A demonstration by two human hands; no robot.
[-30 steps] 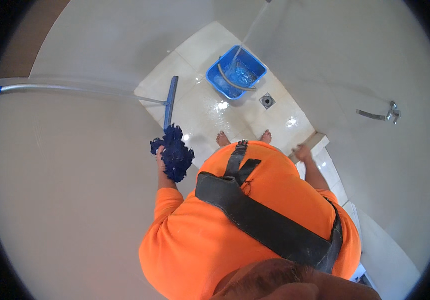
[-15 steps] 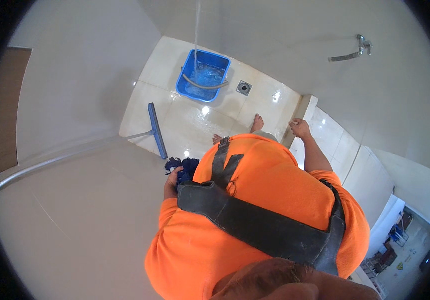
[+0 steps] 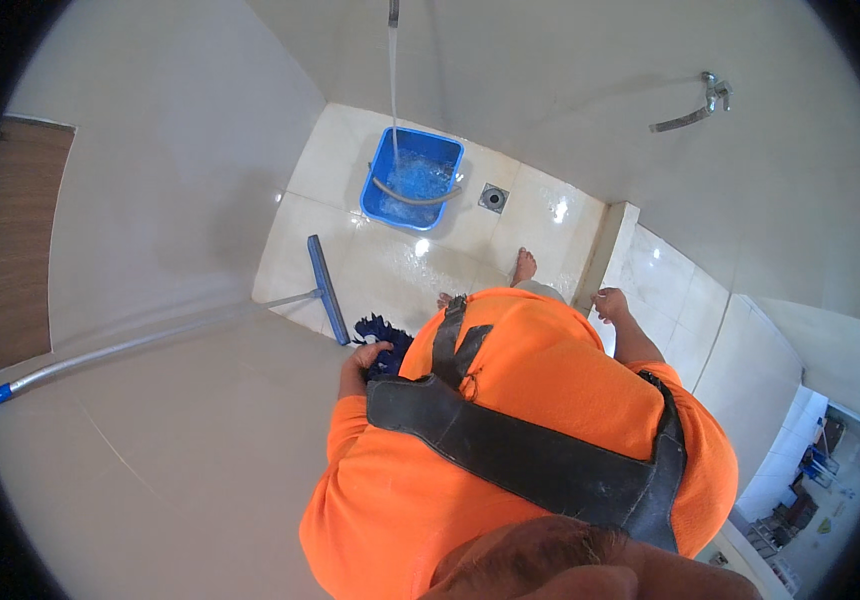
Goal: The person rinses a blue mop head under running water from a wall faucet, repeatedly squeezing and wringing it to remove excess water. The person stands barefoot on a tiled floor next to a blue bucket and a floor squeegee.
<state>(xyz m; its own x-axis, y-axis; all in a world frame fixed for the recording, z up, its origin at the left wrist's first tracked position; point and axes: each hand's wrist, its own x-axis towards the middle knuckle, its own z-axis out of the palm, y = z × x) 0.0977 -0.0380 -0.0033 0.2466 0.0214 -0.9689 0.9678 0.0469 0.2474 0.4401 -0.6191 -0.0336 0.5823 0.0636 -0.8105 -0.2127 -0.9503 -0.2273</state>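
head view, looking down on a tiled wash corner: the left hand (image 3: 374, 352) is wrapped around a bunched navy mop head (image 3: 394, 350), fingers closed over its strands; the mop head sits beside the body, partly hidden by the orange top (image 3: 540, 370), and the gathered grip presumably keeps its loose strands together. the right hand (image 3: 610, 304) hangs near the low ledge (image 3: 607, 258), its fingers loosely curled; nothing shows in it, though whether the palm is empty cannot be told. a blue bucket (image 3: 432, 144) stands on the floor tiles (image 3: 320, 215) near the far wall, directly under a spout (image 3: 393, 12), apparently so placed that the falling water lands inside. its grey handle (image 3: 416, 200) lies across the opening, clear of the stream. beside the bucket a square drain (image 3: 494, 198) is set into the floor, a position suited to carrying off splashes. a squeegee (image 3: 328, 290) has its blue blade on the tiles, while its long pole appears to lean against the left wall, probably to stand unheld.
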